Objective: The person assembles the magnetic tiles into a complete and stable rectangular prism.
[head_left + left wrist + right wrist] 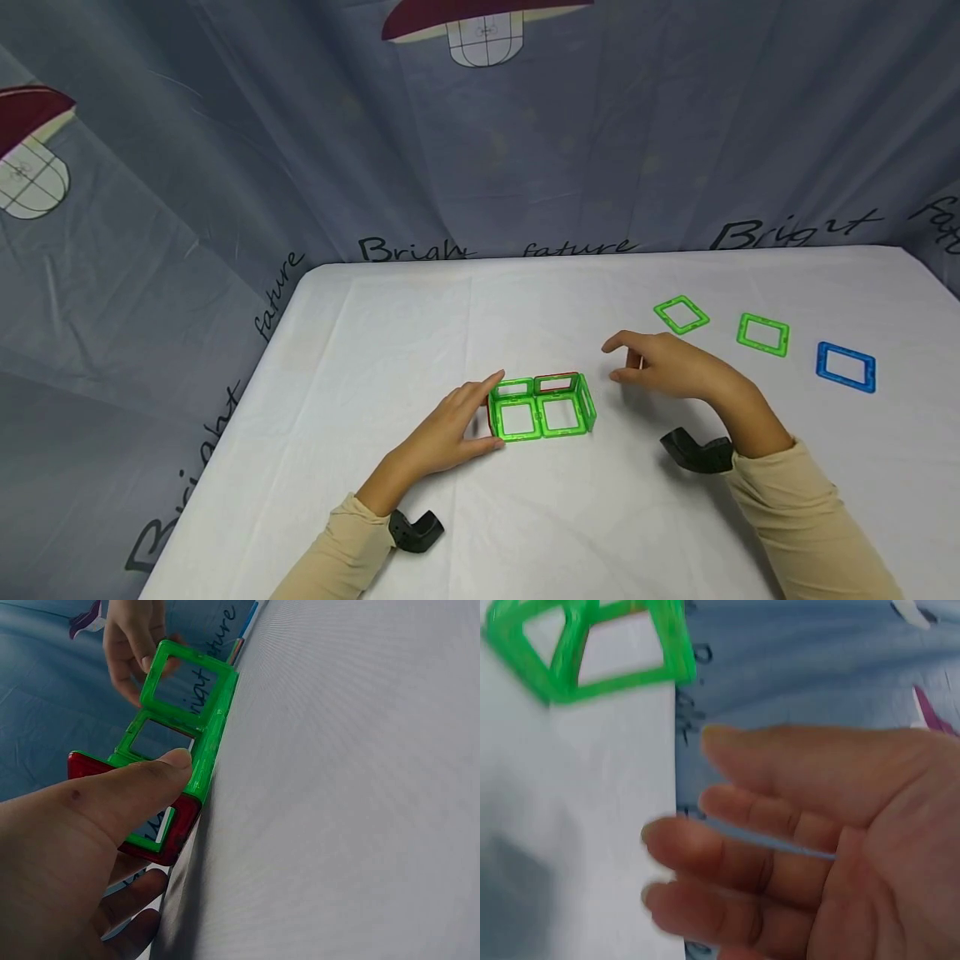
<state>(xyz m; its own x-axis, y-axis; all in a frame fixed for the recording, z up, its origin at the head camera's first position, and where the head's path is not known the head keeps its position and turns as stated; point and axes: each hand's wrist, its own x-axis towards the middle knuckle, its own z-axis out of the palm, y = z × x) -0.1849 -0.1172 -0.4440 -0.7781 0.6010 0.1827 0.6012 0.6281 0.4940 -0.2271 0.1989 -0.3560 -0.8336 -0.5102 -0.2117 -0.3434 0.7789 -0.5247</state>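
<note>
- The tile box (538,417), mostly green with some red pieces, sits near the centre of the frame.
- The left hand (450,425) holds the box's left end, thumb at the near corner, forefinger at the far one.
- The right hand (663,362), right of the centre, holds nothing; its fingers are loosely bent, thumb apart.
- Right of the centre lie a tilted green tile (669,321), a second green tile (742,328) and a blue tile (822,360).
- A white cloth (570,517) lies beneath; a grey-blue curtain (480,150) fills the top.
</note>
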